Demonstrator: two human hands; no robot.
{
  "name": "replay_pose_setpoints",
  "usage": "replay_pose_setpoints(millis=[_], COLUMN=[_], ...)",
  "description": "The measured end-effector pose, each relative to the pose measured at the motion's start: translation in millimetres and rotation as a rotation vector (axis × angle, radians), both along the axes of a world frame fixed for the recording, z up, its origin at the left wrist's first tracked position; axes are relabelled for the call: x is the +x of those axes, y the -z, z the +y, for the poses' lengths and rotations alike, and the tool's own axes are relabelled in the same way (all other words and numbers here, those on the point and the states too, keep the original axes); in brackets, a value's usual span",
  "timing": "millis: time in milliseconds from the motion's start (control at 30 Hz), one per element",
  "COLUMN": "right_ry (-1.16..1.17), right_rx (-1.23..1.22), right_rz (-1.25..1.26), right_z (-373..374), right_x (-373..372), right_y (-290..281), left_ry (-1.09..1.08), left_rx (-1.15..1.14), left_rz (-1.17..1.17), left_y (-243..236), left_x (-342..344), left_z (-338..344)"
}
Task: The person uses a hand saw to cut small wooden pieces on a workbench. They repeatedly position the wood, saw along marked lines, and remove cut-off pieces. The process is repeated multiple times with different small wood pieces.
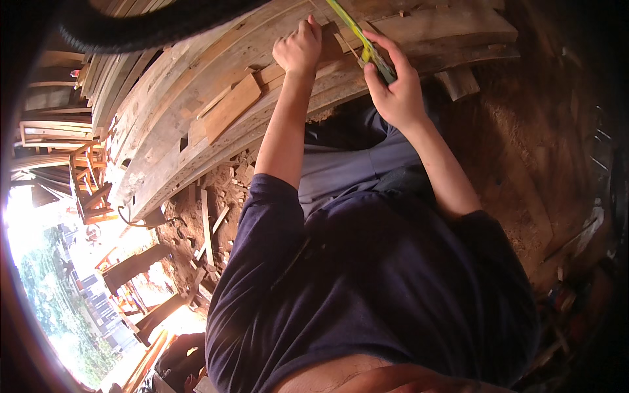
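My right hand (403, 95) holds a tape measure (371, 55) with thumb and fingers around its case. From the case a yellow-green blade (346, 16) runs out, away from me and to the left, over the wood. My left hand (300, 50) is closed in a fist above the planks, left of the tape; anything inside it is hidden. Beneath both hands lie long, thick wooden planks (154, 147). A short, flat piece of lighter wood (232, 109) rests on them, to the left of my left forearm.
Wood scraps (208, 226) litter the dirt floor (508, 164) beside the planks. Wooden frames (92, 183) stand at the left, near a bright opening. A dark curved band (164, 27) crosses the top left. A block end (458, 83) juts out under the planks at right.
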State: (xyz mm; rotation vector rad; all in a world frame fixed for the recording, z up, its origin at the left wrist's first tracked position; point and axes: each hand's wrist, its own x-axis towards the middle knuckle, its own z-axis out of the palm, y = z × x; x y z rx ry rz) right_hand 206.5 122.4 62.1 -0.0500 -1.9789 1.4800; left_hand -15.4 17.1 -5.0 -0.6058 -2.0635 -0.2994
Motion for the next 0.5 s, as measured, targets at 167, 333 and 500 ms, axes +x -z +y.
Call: replay_pose_setpoints(millis=[167,333,500], right_ry=[-0.009,-0.031,-0.041], right_rx=[0.023,-0.237,-0.251], right_rz=[0.077,-0.085,-0.003], right_z=[0,-2,1], right_x=[-37,-14,1], right_y=[-7,4,7], left_ry=[0.089,0.067,0.1], left_rx=[0.048,0.025,0.03], left_rz=[0.086,0.041,0.04], left_y=[0,1,2], left_x=[4,0,3], left_z=[-4,-4,-5])
